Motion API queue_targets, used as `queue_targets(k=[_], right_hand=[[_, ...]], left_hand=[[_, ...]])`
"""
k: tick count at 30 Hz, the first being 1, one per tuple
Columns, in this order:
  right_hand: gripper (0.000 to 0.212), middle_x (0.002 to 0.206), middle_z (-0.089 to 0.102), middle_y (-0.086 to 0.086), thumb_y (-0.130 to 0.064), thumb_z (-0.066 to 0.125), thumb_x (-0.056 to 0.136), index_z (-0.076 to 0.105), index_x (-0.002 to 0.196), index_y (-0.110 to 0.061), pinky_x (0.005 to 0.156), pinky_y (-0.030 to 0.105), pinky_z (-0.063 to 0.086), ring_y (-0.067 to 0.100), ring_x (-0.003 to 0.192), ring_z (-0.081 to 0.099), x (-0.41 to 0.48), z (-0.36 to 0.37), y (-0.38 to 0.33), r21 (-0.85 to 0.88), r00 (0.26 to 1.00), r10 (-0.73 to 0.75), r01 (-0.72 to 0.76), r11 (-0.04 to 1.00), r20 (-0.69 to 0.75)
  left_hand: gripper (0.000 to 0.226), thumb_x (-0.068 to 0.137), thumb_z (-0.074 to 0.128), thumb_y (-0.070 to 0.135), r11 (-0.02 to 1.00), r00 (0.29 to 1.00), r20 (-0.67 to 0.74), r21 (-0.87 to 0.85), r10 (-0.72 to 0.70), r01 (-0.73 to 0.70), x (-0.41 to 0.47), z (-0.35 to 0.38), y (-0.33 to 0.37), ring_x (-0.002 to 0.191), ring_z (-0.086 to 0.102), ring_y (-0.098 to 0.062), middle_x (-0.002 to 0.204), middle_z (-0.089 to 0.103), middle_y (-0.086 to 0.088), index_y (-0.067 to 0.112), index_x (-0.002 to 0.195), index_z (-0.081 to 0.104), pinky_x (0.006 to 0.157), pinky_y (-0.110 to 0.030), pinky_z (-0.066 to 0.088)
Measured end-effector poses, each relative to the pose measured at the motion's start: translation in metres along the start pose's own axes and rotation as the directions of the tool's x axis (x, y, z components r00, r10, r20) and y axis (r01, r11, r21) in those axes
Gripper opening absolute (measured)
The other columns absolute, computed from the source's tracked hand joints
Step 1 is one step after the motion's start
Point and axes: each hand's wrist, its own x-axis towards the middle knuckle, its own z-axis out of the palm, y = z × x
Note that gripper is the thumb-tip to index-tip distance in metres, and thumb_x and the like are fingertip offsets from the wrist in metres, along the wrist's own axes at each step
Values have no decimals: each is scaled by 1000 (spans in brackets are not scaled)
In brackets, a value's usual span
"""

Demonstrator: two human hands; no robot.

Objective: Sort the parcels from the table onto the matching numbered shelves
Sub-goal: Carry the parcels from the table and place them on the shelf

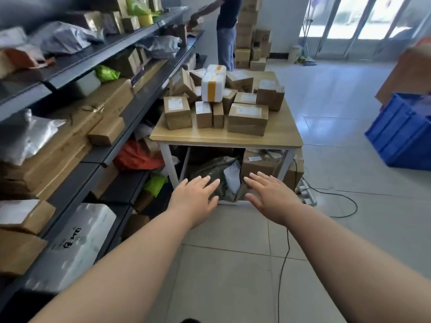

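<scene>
Cardboard parcels (247,120) on table (281,135); left hand (194,197), right hand (270,194) spread; shelves (105,57) illegibly blurred.

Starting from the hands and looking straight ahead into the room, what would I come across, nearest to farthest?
Left hand and right hand, both open and side by side → table → brown parcels → white box on the pile → person standing at the back.

Both arms reach forward, left hand (194,194) and right hand (270,194) apparently flat, empty.
</scene>
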Motion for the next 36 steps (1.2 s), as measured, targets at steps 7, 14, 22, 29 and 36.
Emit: queue_targets(k=[7, 14, 22, 29, 36], right_hand=[[56, 161, 13, -5, -44, 30, 103, 16, 154, -26, 118, 29, 5, 12, 148, 5, 95, 5, 38, 39, 999, 19, -20, 999, 26], [56, 161, 11, -5, -42, 31, 103, 16, 154, -25, 117, 25, 3, 11, 148, 4, 222, -32, 74, 35, 997, 79, -79, 996, 2], [56, 161, 13, -7, -46, 32, 102, 19, 153, -27, 117, 27, 6, 11, 148, 5, 329, -41, 100, 90, 991, 129, -132, 987, 30], [57, 161, 14, -6, -45, 34, 101, 18, 153, -27, 118, 29, 6, 12, 148, 6, 411, -42, 130, 103, 994, 49, -59, 993, 93], [55, 160, 19, -4, -42, 38, 101, 22, 152, -26, 119, 33, 10, 15, 148, 10, 491, -56, 171, 135, 991, -53, 36, 990, 122]], left_hand=[[55, 101, 27, 47, 998, 997, 48, 15, 57, -58, 119, 13, -30, 147, 15, -15, 160, 19, 5, 34, 153, 12, 119, -37, 11], [55, 102, 26, 47, 992, 990, 73, -11, 123, -122, 258, 9, -81, 148, 13, -14, 160, 17, 6, 33, 153, 11, 119, -37, 11], [56, 101, 29, 47, 988, 986, 78, -51, 147, -143, 366, 0, -124, 147, 15, -16, 160, 19, 4, 34, 153, 12, 120, -39, 14], [56, 101, 26, 47, 998, 988, 144, -31, 59, -55, 431, 19, -148, 148, 13, -17, 160, 17, 3, 34, 153, 10, 120, -39, 13], [58, 100, 28, 46, 996, 979, 188, -19, -81, 86, 492, 28, -157, 148, 11, -17, 161, 15, 2, 33, 153, 9, 120, -40, 11]])
